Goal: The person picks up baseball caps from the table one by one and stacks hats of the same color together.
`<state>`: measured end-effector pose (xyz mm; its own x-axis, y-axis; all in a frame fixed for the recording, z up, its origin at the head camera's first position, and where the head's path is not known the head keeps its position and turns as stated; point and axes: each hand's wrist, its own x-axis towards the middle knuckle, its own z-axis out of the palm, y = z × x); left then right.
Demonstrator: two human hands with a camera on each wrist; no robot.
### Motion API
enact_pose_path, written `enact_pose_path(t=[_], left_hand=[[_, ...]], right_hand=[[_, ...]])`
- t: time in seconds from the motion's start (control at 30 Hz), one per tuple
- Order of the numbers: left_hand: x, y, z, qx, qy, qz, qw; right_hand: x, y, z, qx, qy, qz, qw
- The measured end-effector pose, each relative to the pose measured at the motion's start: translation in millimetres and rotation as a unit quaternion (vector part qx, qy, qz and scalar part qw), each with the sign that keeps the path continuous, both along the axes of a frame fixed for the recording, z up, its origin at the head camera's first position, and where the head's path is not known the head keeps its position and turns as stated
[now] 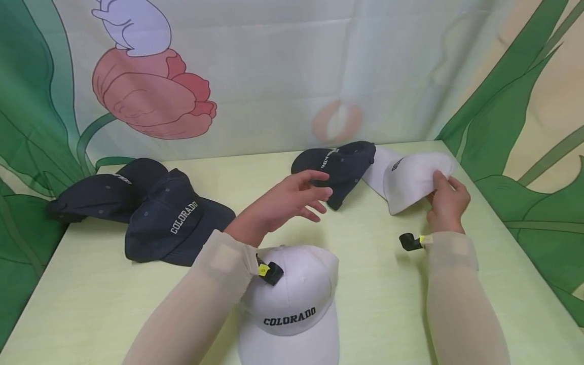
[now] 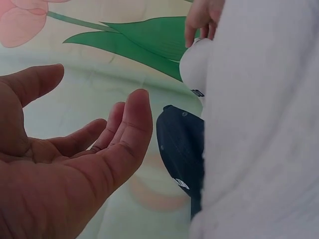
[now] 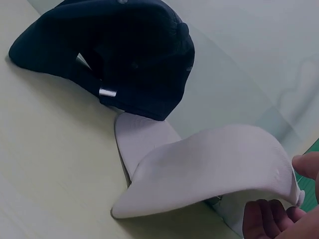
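Note:
At the back right, my right hand (image 1: 449, 200) pinches a white baseball cap (image 1: 412, 177) by its crown. In the right wrist view the thumb lies outside the crown of the white cap (image 3: 214, 164) and the fingers curl beneath it. That cap's brim reaches under the edge of a navy cap (image 1: 349, 165). My left hand (image 1: 287, 203) hovers mid-table with its fingers loosely spread, holding nothing. Below its wrist lies another white cap (image 1: 292, 289), brim toward me, with COLORADO in dark letters. The left wrist view shows the left hand (image 2: 84, 154) palm up.
Two more navy caps lie at the left: one with COLORADO lettering (image 1: 178, 223) overlaps the other navy cap (image 1: 105, 195). A printed curtain (image 1: 274, 76) hangs along the back edge and sides of the pale green table (image 1: 374, 299). Small black cameras sit at both wrists.

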<state>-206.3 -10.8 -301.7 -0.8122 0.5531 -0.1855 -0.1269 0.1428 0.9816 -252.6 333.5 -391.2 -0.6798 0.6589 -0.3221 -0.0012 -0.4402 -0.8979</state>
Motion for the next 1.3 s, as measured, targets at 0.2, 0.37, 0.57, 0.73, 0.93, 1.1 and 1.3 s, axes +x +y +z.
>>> enact_pose_path(t=[0.2,0.37,0.57,0.73,0.93,1.1,1.3], left_hand=[[0.1,5,-0.5,-0.004,-0.002,-0.009,0.9999],[-0.3,7,-2.5,-0.007,-0.004,-0.015,0.9999],[-0.1,7,-3.3,-0.011,-0.006,-0.014,0.9998],[-0.7,7,-3.3,-0.010,-0.009,-0.017,0.9998],[-1.1,8,-2.9,-0.010,-0.015,-0.017,0.9997],[-0.9,8,-3.2,-0.011,-0.018,-0.021,0.9996],[-1.0,7,-4.4,-0.014,-0.019,-0.027,0.9994]], right_hand=[[-7.4,1,2.0,-0.034,0.009,0.007,0.999],[-11.6,1,8.1,-0.052,0.036,0.013,0.998],[-14.7,1,17.4,-0.044,0.077,0.025,0.996],[-11.6,-2,29.9,-0.014,0.073,0.051,0.996],[-7.7,-7,50.8,0.015,0.076,0.063,0.995],[-4.3,-10,64.9,0.039,0.084,0.053,0.994],[3.1,-15,80.2,0.057,0.127,0.041,0.989]])
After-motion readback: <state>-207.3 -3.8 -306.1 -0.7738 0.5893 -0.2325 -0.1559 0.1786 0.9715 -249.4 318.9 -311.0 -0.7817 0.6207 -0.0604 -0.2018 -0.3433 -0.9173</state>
